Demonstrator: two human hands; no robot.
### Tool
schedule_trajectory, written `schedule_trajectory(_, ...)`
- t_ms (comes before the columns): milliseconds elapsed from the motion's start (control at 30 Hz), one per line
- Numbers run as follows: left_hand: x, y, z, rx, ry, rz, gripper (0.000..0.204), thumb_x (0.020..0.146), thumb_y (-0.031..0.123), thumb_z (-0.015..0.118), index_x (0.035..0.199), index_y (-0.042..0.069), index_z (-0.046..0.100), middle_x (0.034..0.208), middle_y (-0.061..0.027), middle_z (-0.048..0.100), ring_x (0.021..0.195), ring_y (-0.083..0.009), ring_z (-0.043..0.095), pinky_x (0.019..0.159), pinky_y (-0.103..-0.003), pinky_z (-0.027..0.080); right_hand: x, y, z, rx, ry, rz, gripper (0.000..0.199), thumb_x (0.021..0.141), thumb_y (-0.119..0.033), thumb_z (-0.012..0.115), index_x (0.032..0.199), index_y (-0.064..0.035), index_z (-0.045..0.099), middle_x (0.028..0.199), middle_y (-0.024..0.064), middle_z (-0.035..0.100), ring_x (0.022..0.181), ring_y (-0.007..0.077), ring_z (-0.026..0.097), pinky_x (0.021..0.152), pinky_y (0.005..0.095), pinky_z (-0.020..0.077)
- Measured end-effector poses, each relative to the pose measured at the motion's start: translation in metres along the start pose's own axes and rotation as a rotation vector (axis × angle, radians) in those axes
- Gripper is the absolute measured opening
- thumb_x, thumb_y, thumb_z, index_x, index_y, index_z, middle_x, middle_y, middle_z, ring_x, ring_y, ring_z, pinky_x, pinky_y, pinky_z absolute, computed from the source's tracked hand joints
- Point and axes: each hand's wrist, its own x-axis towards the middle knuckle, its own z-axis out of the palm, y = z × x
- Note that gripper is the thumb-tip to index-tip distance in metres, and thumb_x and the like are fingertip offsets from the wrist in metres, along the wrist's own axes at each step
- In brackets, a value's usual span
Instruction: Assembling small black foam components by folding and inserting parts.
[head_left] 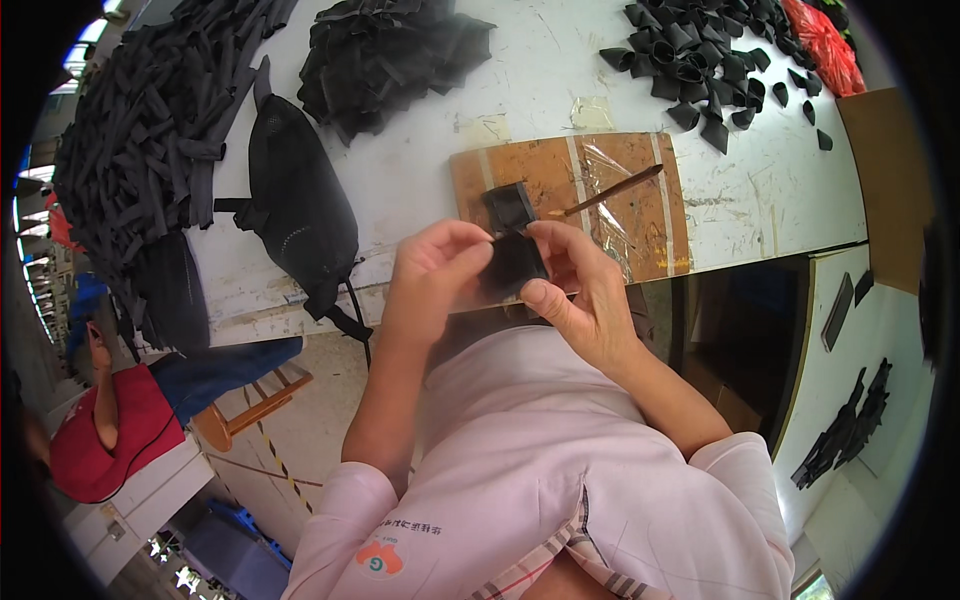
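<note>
Between my two hands, just over the near edge of the table, is a small black fabric piece (517,262). My left hand (440,265) pinches its left side with thumb and forefinger. My right hand (580,280) grips its right side, the thumb on the near corner and the fingers behind. Right beyond it, a second black piece (510,205) lies on a brown board (545,165) banded with clear tape. A thin brown brush (615,190) rests slantwise on the same board.
Black strips (150,130) heap at the left beside a black mesh bag (300,190). Farther back are a pile of black fabric pieces (385,60) and several folded black cones (690,65) near a red plastic bag (825,45). A person in red (120,430) sits at left.
</note>
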Motion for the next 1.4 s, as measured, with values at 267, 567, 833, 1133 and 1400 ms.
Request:
schedule_trajectory(267, -0.027, -0.012, 0.037, -0.422, -0.213, 0.07, 0.03, 0.082, 0.005, 0.056, 0.109, -0.002, 0.045, 0.09, -0.0053, 0.056, 0.079, -0.0105, 0.053, 0.069, -0.023, 0.044, 0.0, -0.004, -0.02, 0.769, -0.032, 0.566, 0.017, 0.085, -0.018, 0.057, 0.084, -0.0007, 0.057, 0.073, 0.0031, 0.059, 0.063, 0.0077, 0.054, 0.052, 0.0202, 0.0421)
schedule_trajectory(567, -0.039, -0.017, 0.049, -0.22, -0.177, 0.165, 0.017, 0.08, 0.007, 0.057, 0.093, -0.003, 0.054, 0.079, -0.0086, 0.061, 0.068, -0.0121, 0.057, 0.064, -0.024, 0.045, -0.004, -0.006, -0.022, 0.961, 0.01, 0.597, 0.018, 0.09, -0.018, 0.049, 0.086, -0.001, 0.054, 0.075, 0.0082, 0.06, 0.064, 0.0141, 0.058, 0.056, 0.024, 0.0454)
schedule_trajectory(833, -0.039, -0.021, 0.043, -0.178, -0.132, 0.171, 0.012, 0.078, 0.003, 0.056, 0.089, -0.003, 0.055, 0.075, -0.0062, 0.06, 0.063, -0.0086, 0.053, 0.057, -0.021, 0.042, -0.004, -0.01, -0.016, 0.757, 0.099, 0.53, 0.014, 0.087, -0.016, 0.054, 0.08, -0.0042, 0.056, 0.07, 0.0019, 0.057, 0.058, 0.0073, 0.052, 0.052, 0.021, 0.045)
schedule_trajectory(1133, -0.036, -0.02, 0.042, -0.097, -0.089, 0.163, 0.006, 0.079, 0.001, 0.057, 0.084, -0.002, 0.055, 0.072, -0.0019, 0.057, 0.06, -0.0047, 0.049, 0.054, -0.018, 0.041, -0.001, -0.002, -0.021, 0.267, -0.001, 0.465, 0.013, 0.083, -0.012, 0.058, 0.086, 0.0, 0.055, 0.079, 0.0064, 0.059, 0.062, 0.0122, 0.057, 0.058, 0.0245, 0.0478)
schedule_trajectory(1400, -0.036, -0.013, 0.051, 0.444, -0.035, 0.51, 0.007, 0.075, -0.001, 0.062, 0.081, -0.001, 0.057, 0.068, -0.0019, 0.06, 0.061, -0.0056, 0.057, 0.055, -0.019, 0.045, -0.008, -0.019, -0.016, -0.447, 0.095, -0.446, 0.019, 0.07, -0.004, 0.066, 0.086, -0.0001, 0.056, 0.077, 0.0099, 0.051, 0.063, 0.0223, 0.053, 0.051, 0.0297, 0.0439)
